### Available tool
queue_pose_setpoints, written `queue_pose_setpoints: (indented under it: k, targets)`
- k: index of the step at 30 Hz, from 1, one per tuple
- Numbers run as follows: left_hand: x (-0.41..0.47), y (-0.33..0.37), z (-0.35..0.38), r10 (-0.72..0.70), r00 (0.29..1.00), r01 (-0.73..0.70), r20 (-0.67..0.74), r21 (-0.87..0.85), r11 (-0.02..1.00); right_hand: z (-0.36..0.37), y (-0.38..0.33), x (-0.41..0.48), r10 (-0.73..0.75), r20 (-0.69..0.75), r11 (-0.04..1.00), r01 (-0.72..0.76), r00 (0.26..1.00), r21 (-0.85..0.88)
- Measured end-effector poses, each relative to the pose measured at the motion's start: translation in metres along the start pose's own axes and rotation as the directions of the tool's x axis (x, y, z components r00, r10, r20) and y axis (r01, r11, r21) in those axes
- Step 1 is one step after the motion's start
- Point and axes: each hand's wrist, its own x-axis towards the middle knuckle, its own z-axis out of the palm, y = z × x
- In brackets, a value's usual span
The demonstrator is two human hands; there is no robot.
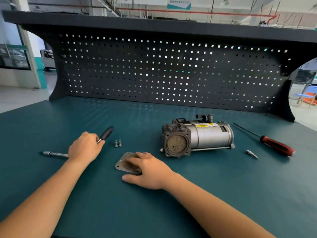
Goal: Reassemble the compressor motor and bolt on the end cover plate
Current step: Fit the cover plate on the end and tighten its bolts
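Two hands down on the desk (85,194). Left hand (84,145) has its fingers (93,135) curled round the metal neck of a black-handled tool (106,132). Right hand (151,169) has fingers (139,154) laid loosely flat on the end cover plate (124,162), thumb on the desk beside it. Two bolts (118,143) sit just past the plate. Compressor motor (197,138) lies on its side to the right, uncovered end toward me, with a red-handled screwdriver (274,146) and small silver bit (251,154) beyond.
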Motion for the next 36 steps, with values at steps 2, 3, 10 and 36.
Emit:
queue_pose_setpoints:
  k: [2, 3, 10, 36]
  targets:
    - [0.002, 0.0, 0.001, -0.017, 0.998, 0.015, 0.061, 0.018, 1.0, -0.002, 0.002, 0.005, -0.006, -0.021, 1.0, 0.005, 1.0, -0.029]
    - [0.001, 0.001, 0.0, -0.021, 0.996, 0.02, 0.082, 0.022, 1.0, -0.002, 0.003, 0.005, -0.036, -0.037, 0.997, 0.033, 0.999, -0.076]
    - [-0.023, 0.022, -0.021, 0.193, 0.949, -0.254, -0.249, -0.241, 0.937, -0.011, 0.006, -0.019, -0.364, -0.425, 0.845, 0.102, 0.829, -0.525]
    - [-0.072, 0.151, 0.0, 0.324, 0.916, -0.397, -0.237, -0.658, 0.64, -0.031, 0.093, -0.048, -0.161, -0.642, 0.848, -0.228, 0.749, -0.479]
